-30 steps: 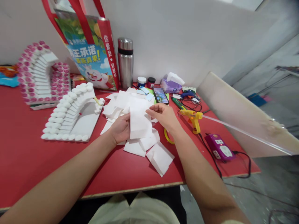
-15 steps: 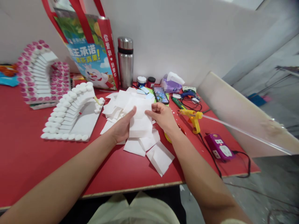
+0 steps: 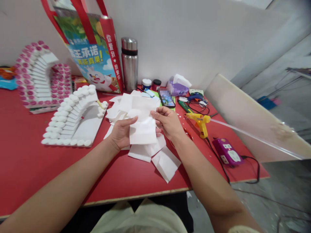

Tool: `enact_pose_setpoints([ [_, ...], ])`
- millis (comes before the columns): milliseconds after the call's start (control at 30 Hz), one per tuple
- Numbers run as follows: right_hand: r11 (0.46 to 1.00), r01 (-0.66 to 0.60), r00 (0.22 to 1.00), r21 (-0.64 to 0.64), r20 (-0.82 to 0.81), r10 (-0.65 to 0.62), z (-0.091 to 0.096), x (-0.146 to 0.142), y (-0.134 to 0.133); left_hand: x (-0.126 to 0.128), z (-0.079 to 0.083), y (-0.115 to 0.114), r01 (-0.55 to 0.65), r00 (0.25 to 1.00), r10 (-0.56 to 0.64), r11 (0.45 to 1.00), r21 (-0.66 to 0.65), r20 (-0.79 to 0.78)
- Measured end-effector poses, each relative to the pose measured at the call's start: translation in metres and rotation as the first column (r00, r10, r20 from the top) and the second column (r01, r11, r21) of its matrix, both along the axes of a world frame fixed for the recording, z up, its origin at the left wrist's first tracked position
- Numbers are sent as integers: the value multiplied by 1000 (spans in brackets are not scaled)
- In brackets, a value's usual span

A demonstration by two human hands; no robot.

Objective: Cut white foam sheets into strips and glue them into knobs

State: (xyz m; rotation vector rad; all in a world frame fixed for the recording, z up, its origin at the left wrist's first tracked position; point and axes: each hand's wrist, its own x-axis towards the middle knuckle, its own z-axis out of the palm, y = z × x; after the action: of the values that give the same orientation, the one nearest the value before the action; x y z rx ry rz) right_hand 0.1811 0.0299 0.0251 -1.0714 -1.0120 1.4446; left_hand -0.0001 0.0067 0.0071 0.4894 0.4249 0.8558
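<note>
A white sheet of tissue-like paper [image 3: 143, 132] is held up between my two hands above the table. My left hand [image 3: 122, 132] grips its left side, thumb lying on the front and the other fingers behind. At the right edge, my right hand [image 3: 167, 121] pinches the sheet between thumb and fingers, with some fingertips showing past it. Beneath and behind lies a loose pile of similar white sheets [image 3: 118, 111]. Two or three more sheets [image 3: 166, 164] rest nearer the table's front edge.
Left stand a white stair-shaped model [image 3: 82, 129] and a pink-and-white one [image 3: 29, 81]. Behind are a printed bag [image 3: 97, 61], a steel flask [image 3: 130, 68] and a phone [image 3: 167, 98]. A yellow glue gun [image 3: 200, 120] and a purple power socket [image 3: 227, 152] with cables lie right on the red table [image 3: 116, 181].
Both hands have shifted the sheet slightly left. The right hand's fingers have moved further behind the sheet, and fingertips now show at its right edge.
</note>
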Motion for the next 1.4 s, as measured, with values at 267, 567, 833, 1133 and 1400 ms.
enact_pose_setpoints([
  [267,998,28,983,52,182,-37,2,10,6,4,-1,5,119,988,-119,993,-3,-94],
  [567,982,41,985,186,159,-71,-1,15,10,-1,-7,5,275,960,-271,960,49,-74],
  [833,985,-4,996,175,88,-11,0,10,6,-3,-11,6,290,954,-293,955,59,67],
  [1133,995,-33,999,92,-29,36,-7,7,8,0,-1,4,165,981,-162,986,-25,109],
  [1400,968,-69,686,240,716,-129,20,50,8,-8,9,11,-112,993,108,984,-137,-38],
])
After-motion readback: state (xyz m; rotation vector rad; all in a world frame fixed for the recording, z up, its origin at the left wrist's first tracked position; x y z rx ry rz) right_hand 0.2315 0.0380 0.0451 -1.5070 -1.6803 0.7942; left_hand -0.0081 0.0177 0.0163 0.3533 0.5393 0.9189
